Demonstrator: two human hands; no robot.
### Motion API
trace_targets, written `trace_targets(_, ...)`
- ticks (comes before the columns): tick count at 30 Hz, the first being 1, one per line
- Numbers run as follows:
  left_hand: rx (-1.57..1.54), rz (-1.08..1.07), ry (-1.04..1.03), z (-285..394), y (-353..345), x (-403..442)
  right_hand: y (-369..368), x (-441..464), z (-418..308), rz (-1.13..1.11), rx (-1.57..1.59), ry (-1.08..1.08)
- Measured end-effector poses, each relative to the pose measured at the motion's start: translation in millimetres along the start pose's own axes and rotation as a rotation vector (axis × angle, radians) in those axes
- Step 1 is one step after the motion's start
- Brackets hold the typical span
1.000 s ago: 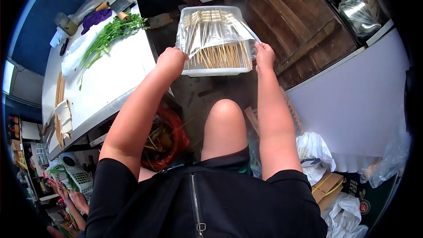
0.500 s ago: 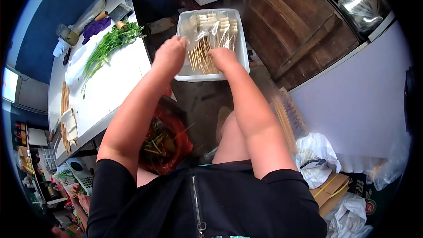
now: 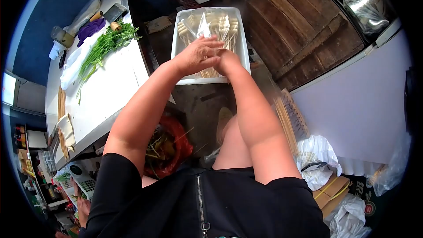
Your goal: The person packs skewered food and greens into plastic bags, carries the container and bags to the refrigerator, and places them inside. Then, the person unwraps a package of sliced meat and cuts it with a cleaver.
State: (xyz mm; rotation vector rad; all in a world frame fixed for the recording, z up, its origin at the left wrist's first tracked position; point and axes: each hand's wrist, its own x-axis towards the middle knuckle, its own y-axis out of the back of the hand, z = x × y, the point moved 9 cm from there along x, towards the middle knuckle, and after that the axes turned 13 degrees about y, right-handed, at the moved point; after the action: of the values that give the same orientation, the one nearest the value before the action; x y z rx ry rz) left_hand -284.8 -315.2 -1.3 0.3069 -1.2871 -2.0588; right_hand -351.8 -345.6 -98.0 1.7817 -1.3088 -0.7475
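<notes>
A white plastic tub (image 3: 175,39) holds rows of pale rolled food pieces on wooden skewers (image 3: 233,28). Clear plastic sheeting (image 3: 204,25) lies over them, creased and peaked in places. Above the near half of the tub, my left hand (image 3: 197,57) is open, its fingers stretched out to the right over the sheeting. My right hand (image 3: 229,64) is curled closed right beside it at the skewers' stick ends. Its fingertips are partly hidden behind my left hand, so what they grip cannot be made out.
Leafy green herbs (image 3: 103,46) lie on the white table (image 3: 112,79) at left, near a cleaver (image 3: 115,12). A red-lined bin (image 3: 180,150) of scraps stands below. Loose skewers (image 3: 286,121) rest at right by a wooden panel (image 3: 304,22). Another person's hand (image 3: 83,207) shows lower left.
My left hand has moved right and down, from raised closed fingers at the sheeting's left to open fingers beside my right hand. The sheeting now spreads further left over the skewers.
</notes>
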Motion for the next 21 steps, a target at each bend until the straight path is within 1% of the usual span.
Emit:
trace_targets(1, -0.003, 0.0, -0.001, 0, -1, 4, -1, 0, 3, -0.002, -0.002, -0.002)
trace_targets(3, -0.636, -0.143, 0.489, -43, -13, 8, 8, -8, 8, 0.112, 0.073, -0.048)
trace_targets(4, -0.855, -0.02, 0.438, -51, -6, 12, 21, -15, 2, 0.153, 0.172, -0.024)
trace_targets(5, -1.135, -0.076, 0.517, -65, -16, 9, 24, -13, 2, 0.153, 0.216, 0.035)
trace_targets(7, -1.023, 0.016, 0.437, -75, -3, 9, 52, -21, -6, 0.373, 0.11, 0.154)
trace_targets(9, -1.033, 0.052, 0.418, -78, -2, 9, 62, -28, -13, 0.425, 0.144, 0.136)
trace_targets(11, -0.865, 0.055, 0.448, -88, -9, 17, 52, -24, -16, 0.401, 0.175, 0.138)
trace_targets(13, -0.907, 0.029, 0.469, -87, -19, 25, 40, -17, -28, 0.369, 0.099, 0.323)
trace_targets(14, -0.847, 0.039, 0.479, -87, -19, 30, 27, -12, -24, 0.277, 0.106, 0.286)
trace_targets(15, -0.787, 0.045, 0.49, -87, -20, 34, 31, -14, -31, 0.27, 0.093, 0.287)
trace_targets(16, -0.732, -0.028, 0.51, -86, -27, 37, 22, -16, -29, 0.101, 0.212, 0.143)
trace_targets(17, -0.743, -0.026, 0.507, -86, -28, 36, 7, -22, -22, -0.068, 0.334, -0.008)
trace_targets(18, -0.722, -0.087, 0.479, -80, -31, 32, 8, -22, -23, -0.075, 0.297, 0.035)
trace_targets(19, -0.701, -0.148, 0.452, -74, -33, 28, 9, -26, -20, -0.081, 0.294, 0.028)
trace_targets(20, -0.704, -0.206, 0.504, -76, -34, 24, 25, -27, -29, 0.041, 0.257, 0.161)
trace_targets(21, -0.712, -0.203, 0.504, -79, -37, 24, 41, -30, -39, 0.162, 0.219, 0.297)
